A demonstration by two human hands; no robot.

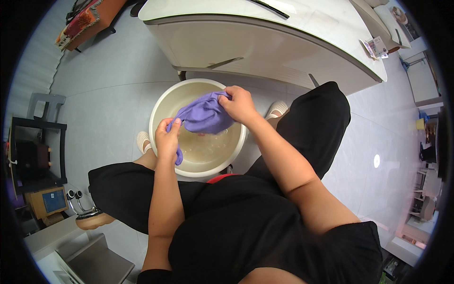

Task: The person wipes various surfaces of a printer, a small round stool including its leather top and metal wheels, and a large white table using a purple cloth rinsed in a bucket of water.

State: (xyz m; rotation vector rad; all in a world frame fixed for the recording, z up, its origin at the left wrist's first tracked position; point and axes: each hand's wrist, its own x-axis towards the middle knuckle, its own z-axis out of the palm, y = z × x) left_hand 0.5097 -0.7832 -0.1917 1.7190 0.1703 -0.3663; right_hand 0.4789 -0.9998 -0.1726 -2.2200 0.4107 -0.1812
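Note:
A purple cloth garment (209,113) is stretched between my two hands above a cream plastic basin (153,122). Its upper right end is pinched by my right hand (241,103), which is over the basin's right side. Over the left side, my left hand (167,136) grips a narrower strip of the same cloth, and a loose end hangs below that hand. Cloudy water (204,151) with some bubbles fills the basin's bottom. A small reddish thing shows in the water just under the cloth; what it is I cannot tell.
The basin stands on grey floor tiles (106,110) between my feet. Beyond it is a coffee table (212,42) with a pale top, bearing a black pen-like stick (271,9) and folded printed paper (376,48). A grey plastic stool (46,106) and a black rack (64,149) are at left.

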